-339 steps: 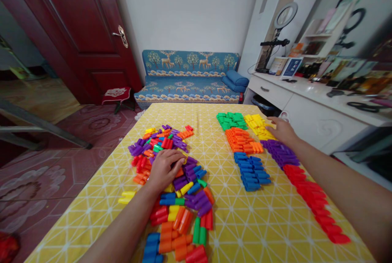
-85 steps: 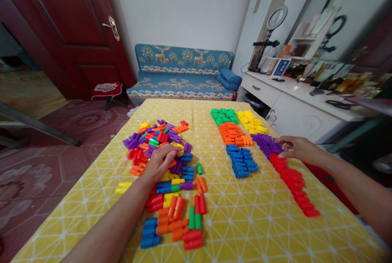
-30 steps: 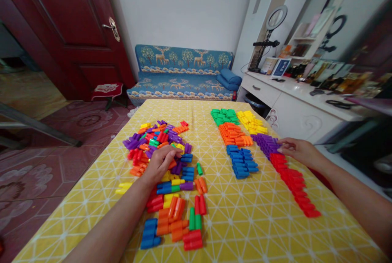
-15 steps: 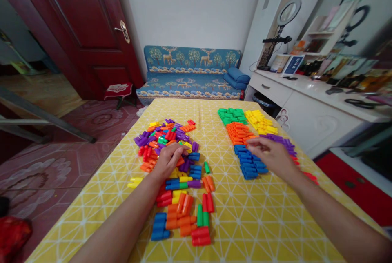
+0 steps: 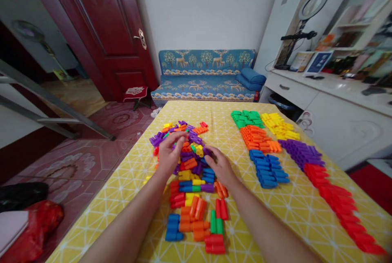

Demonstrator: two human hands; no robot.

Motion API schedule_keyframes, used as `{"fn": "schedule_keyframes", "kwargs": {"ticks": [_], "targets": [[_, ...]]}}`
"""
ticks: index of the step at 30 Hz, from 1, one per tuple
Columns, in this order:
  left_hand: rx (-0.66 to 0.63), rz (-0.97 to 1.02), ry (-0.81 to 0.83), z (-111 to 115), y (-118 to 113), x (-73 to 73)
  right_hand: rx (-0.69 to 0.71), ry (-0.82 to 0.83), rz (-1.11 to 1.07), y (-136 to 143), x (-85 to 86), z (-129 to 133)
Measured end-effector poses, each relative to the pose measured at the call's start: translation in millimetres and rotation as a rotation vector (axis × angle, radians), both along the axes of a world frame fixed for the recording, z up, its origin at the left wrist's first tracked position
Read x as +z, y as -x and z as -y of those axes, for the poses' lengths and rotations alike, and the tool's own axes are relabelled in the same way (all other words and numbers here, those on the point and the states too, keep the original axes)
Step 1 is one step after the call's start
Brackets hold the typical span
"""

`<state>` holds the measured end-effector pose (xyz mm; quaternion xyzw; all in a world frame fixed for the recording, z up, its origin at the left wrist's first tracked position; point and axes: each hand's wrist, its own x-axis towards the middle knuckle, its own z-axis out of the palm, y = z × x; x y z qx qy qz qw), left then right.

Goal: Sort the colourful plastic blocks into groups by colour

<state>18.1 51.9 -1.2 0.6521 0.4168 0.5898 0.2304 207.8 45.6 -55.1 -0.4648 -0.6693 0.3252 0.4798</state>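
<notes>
Over the mixed pile of coloured plastic pieces [image 5: 190, 165], my left hand [image 5: 170, 152] is curled with fingertips among the pieces; whatever it pinches is too small to name. My right hand [image 5: 221, 167] reaches the pile's right edge, its thumb and fingers around a purple piece [image 5: 207, 150]. On the right lie groups sorted by colour: green pieces [image 5: 246, 119], yellow pieces [image 5: 280, 126], orange pieces [image 5: 255, 138], blue pieces [image 5: 268, 169], purple pieces [image 5: 301, 153] and a long row of red pieces [image 5: 339, 201].
A yellow patterned cloth [image 5: 239, 218] covers the table. Loose joined blocks, including blue blocks [image 5: 173, 227] and red blocks [image 5: 214, 244], lie between my forearms. Beyond the table is a blue sofa [image 5: 208, 83]; a white dresser [image 5: 324, 103] stands at the right.
My right hand has moved left from the sorted orange and blue groups to the mixed pile. My left hand remains over the pile, its fingers more curled. The view has shifted, showing more red pieces.
</notes>
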Motion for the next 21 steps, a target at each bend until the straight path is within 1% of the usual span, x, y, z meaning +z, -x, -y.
{"fn": "schedule_keyframes", "kwargs": {"ticks": [2, 4, 5, 7, 9, 10, 11, 13, 14, 16, 19, 21], "targets": [[0.087, 0.108, 0.023, -11.1, 15.8, 9.5, -0.01, 0.046, -0.099, -3.2, 1.5, 1.2], [0.22, 0.19, 0.046, -26.1, 39.2, 12.7, -0.043, 0.073, -0.196, -4.6, 2.9, 1.3], [0.283, 0.191, 0.072, -33.9, 52.2, 10.8, -0.06, 0.08, -0.23, -4.4, 3.3, 0.8], [0.417, 0.148, 0.162, -48.0, 76.5, 0.5, -0.08, 0.088, -0.26, -3.2, 3.5, -0.9], [0.459, 0.045, 0.3, -58.0, 93.4, -14.4, -0.084, 0.087, -0.257, -1.8, 2.9, -2.6], [0.439, -0.004, 0.355, -61.1, 97.8, -21.3, -0.083, 0.085, -0.254, -1.3, 2.6, -3.3], [0.391, -0.062, 0.377, -62.9, 99.5, -26.7, -0.081, 0.084, -0.256, -1.0, 2.1, -3.8], [0.287, -0.168, 0.34, -63.1, 95.4, -30.8, -0.083, 0.082, -0.268, -0.8, 1.2, -4.4], [0.234, -0.216, 0.297, -61.7, 90.6, -29.5, -0.087, 0.083, -0.273, -0.8, 0.7, -4.6], [0.131, -0.288, 0.227, -56.5, 78.1, -22.0, -0.098, 0.085, -0.278, -0.8, -0.3, -4.7], [-0.012, -0.367, 0.195, -44.5, 56.3, -8.3, -0.109, 0.086, -0.274, -0.6, -1.2, -4.5], [-0.081, -0.429, 0.172, -34.9, 40.9, -2.6, -0.112, 0.083, -0.278, -0.5, -0.7, -4.1]]}}
